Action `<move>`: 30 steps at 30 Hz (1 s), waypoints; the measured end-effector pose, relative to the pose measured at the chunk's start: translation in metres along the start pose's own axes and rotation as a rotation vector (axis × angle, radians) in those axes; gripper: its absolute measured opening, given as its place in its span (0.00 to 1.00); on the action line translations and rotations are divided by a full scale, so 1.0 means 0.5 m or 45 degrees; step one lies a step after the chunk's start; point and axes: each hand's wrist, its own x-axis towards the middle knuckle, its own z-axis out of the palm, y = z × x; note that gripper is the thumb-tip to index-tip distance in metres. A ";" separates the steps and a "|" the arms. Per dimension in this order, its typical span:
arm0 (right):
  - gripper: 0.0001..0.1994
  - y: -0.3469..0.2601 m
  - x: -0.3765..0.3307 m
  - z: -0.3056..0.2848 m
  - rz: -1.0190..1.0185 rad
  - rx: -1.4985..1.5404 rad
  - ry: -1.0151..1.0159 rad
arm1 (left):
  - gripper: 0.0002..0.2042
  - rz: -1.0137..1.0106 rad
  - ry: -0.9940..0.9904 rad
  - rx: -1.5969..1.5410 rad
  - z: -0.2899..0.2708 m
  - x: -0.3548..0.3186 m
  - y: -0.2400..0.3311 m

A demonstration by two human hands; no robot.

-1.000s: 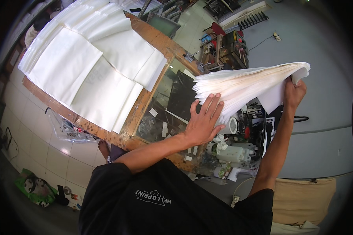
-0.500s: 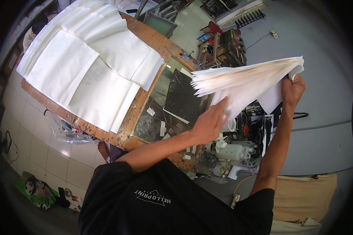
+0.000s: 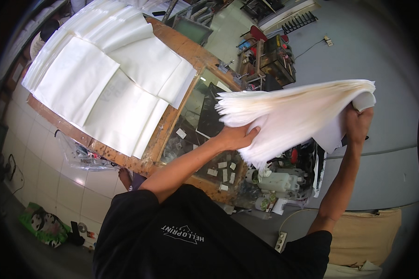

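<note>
Since a second ago the left hand (image 3: pixel 235 137) has slid from flat against the underside of the stack of white sheets (image 3: pixel 293 116) to cupping its near edge, and the stack has tipped a little more level.

Largest in view is the wooden worktop (image 3: pixel 191 51), a stained frame running from upper left toward the centre, with a glass panel (image 3: pixel 198 123) set into its right end. White sheets (image 3: pixel 107 88) lie across the wooden part in overlapping rows, touching one another and covering most of the boards. Beyond the worktop, at the upper right, the grey floor (image 3: pixel 377 60) spreads out, with a cluttered shelf unit (image 3: pixel 265 56) standing on it.

Next comes the stack of white sheets itself, held in the air above the glass panel and to its right, well clear of the worktop. Its loose edges fan out toward the left, while the far right end curls over.

At that curled end the right hand (image 3: pixel 358 123) has its grip clenched around the stack's corner, arm stretched upward. The left hand's grip is closed on the stack's lower left edge, thumb on the sheets' face, fingers hidden behind them.

Small white labels (image 3: pixel 223 167) lie scattered under the glass near the left forearm.
</note>
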 end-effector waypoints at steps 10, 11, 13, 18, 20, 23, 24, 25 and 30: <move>0.15 0.045 -0.010 -0.071 0.237 0.198 -0.040 | 0.32 -0.136 0.728 -0.600 0.018 -0.120 0.031; 0.15 0.054 -0.010 -0.077 0.226 0.167 -0.015 | 0.34 -0.098 0.741 -0.489 0.016 -0.131 0.034; 0.15 0.071 -0.007 -0.094 0.201 0.104 0.039 | 0.34 0.156 0.870 -0.384 0.010 -0.144 0.038; 0.15 0.056 -0.001 -0.106 0.240 0.064 0.080 | 0.32 0.444 0.936 -0.036 -0.023 -0.143 0.076; 0.15 0.051 0.001 -0.107 0.258 0.052 0.071 | 0.31 0.479 0.927 0.027 -0.028 -0.128 0.085; 0.13 0.044 0.006 -0.105 0.273 0.047 0.072 | 0.30 0.463 0.831 0.179 -0.032 -0.114 0.089; 0.13 0.045 0.007 -0.103 0.283 0.062 0.072 | 0.29 0.467 0.825 0.199 -0.031 -0.113 0.090; 0.12 0.045 0.009 -0.101 0.293 0.076 0.072 | 0.28 0.472 0.820 0.219 -0.030 -0.112 0.091; 0.12 0.056 0.016 -0.093 0.284 -0.002 0.080 | 0.26 0.412 0.753 0.240 -0.026 -0.109 0.102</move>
